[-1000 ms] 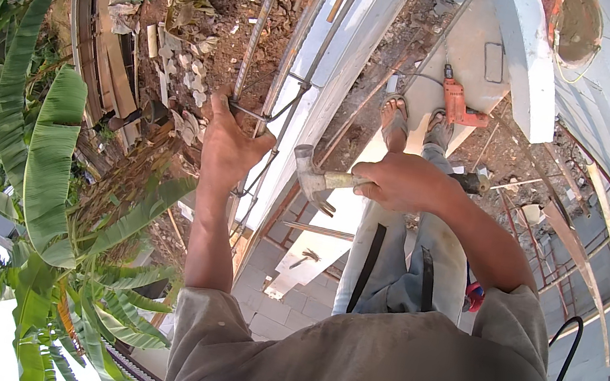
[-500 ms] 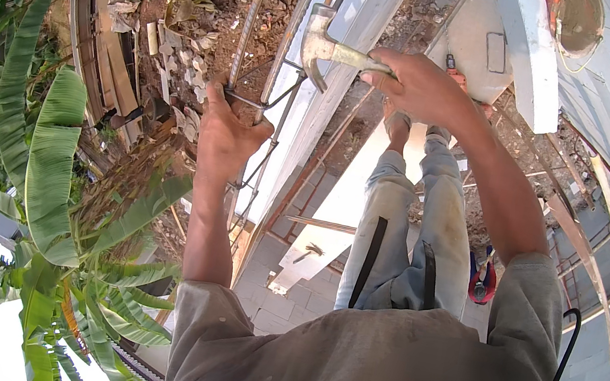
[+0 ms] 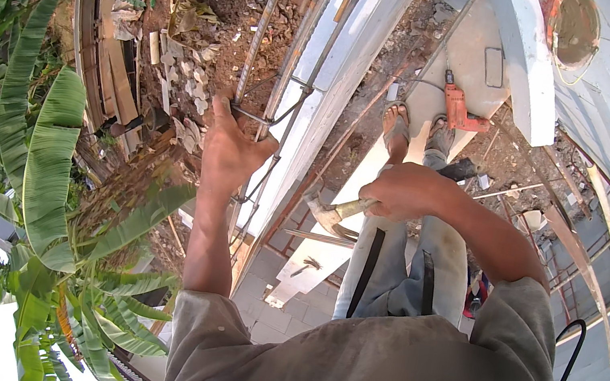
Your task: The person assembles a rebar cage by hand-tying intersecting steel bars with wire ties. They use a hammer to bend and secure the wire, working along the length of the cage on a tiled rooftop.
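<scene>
The hammer (image 3: 327,216) has dropped back, right grip (image 3: 409,194) closed around its handle (image 3: 353,208).

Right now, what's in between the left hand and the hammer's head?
In the head view, going from the left hand to the hammer's head, you mainly see steel bars, then the white ledge.

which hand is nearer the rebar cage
Left: the left hand is on the rebar cage, touching it; the right hand is apart from it, off to its right, holding the hammer.
</scene>
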A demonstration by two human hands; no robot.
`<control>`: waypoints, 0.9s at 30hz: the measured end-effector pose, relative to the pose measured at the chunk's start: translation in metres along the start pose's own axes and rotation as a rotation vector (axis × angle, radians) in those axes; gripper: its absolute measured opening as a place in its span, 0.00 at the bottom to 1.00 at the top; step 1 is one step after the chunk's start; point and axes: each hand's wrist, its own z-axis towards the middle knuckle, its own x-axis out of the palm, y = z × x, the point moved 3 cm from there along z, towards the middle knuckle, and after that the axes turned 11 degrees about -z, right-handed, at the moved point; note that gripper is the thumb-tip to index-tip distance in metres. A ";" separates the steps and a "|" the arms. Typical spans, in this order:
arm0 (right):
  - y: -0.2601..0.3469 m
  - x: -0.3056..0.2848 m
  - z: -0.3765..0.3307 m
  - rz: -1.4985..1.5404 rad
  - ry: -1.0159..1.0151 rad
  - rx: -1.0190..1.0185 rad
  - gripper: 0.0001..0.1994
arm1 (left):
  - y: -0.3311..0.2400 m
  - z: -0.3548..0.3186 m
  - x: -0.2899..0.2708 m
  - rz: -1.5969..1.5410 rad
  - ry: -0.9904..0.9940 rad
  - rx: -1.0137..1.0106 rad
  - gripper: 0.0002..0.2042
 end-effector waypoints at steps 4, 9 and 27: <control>0.018 -0.001 -0.002 0.078 -0.034 0.095 0.14 | 0.001 -0.001 0.001 -0.042 0.015 -0.041 0.38; 0.030 -0.032 -0.003 0.077 -0.106 0.078 0.13 | 0.003 0.005 -0.002 0.073 -0.042 0.168 0.38; 0.007 -0.028 -0.001 0.082 -0.040 0.065 0.14 | -0.003 0.001 -0.003 -0.012 0.005 0.016 0.39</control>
